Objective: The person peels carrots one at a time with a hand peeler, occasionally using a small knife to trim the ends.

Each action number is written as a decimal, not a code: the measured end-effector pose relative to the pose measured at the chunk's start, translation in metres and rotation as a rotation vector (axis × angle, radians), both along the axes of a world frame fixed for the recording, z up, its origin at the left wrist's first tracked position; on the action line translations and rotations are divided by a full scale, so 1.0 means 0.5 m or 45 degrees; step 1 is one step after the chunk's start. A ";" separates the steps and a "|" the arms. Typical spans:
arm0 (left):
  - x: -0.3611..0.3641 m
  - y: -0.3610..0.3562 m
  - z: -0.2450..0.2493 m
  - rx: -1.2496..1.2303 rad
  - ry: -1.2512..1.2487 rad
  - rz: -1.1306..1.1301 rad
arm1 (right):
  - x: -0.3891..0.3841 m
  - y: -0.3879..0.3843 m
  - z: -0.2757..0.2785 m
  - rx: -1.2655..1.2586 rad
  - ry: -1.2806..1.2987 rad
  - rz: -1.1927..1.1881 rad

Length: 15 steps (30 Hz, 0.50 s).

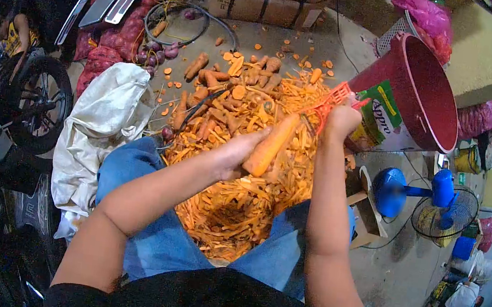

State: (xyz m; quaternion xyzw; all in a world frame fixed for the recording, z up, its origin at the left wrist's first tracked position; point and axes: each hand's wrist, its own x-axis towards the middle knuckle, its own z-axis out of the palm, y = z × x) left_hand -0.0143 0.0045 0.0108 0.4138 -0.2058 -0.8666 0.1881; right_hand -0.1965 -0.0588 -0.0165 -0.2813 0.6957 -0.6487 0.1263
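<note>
A large peeled carrot (272, 146) slants upward in my left hand (241, 154), whose fingers wrap around its lower part. My right hand (343, 120) grips a red-orange plastic peeler (332, 103) with a slotted frame, just beyond the carrot's upper end. I cannot make out whether the two touch. Between my knees lies a big heap of carrot peelings (232, 214). Whole unpeeled carrots (206, 126) and cut ends are piled on its far left side.
A dark red bucket (415, 70) tilts at the right, next to a blue fan (390, 191). A white sack (100, 128) lies on the left. Behind it are net bags of red onions (122, 31) with a scale (113, 5). Wrapped boxes (259, 6) stand at the back.
</note>
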 end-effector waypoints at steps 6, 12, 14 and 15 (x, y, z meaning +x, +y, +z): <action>-0.005 -0.025 -0.077 0.036 0.157 0.236 | 0.117 0.050 0.052 -0.151 0.010 0.297; 0.019 -0.030 -0.163 -0.073 1.208 -0.162 | 0.148 0.074 0.024 0.026 0.183 0.437; 0.005 0.005 -0.038 -0.210 0.567 -0.193 | 0.097 0.043 0.042 -0.152 0.197 0.271; -0.002 0.020 0.005 -0.339 -0.078 -0.214 | 0.030 0.017 0.016 -0.099 0.231 0.114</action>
